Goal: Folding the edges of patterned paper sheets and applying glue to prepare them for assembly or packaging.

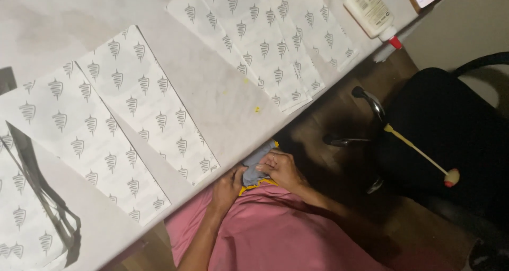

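Nearest the camera, a pink garment (275, 234) covers the lap, and just above it both hands are closed on a grey and yellow tool (256, 164), which is held at the table's near edge, half under the overhang. It looks like a glue gun, though its shape is mostly hidden. The left hand (229, 187) is wrapped around the lower end, where the yellow trim shows, and the right hand (280, 167) is folded over the grey body from above. The fingers of both are clamped on the tool, not apart.

The handling is judged to go best if the tool is kept steady by the left hand while any finer work is left to the right. The tool is better lifted clear of the table edge, so that it can be seen while it is worked on.

Farther out, the white table (212, 99) is covered with sheets of printed paper (132, 117) laid flat, with a second fan of sheets (265, 38) beyond. Small yellow specks lie on the bare strip between them. At the far edge a white glue bottle (371, 11) with a red tip is seen lying on its side. To the right, well apart from the hands, a thin stick with a rounded end (419, 152) rests on a black chair (450, 138).
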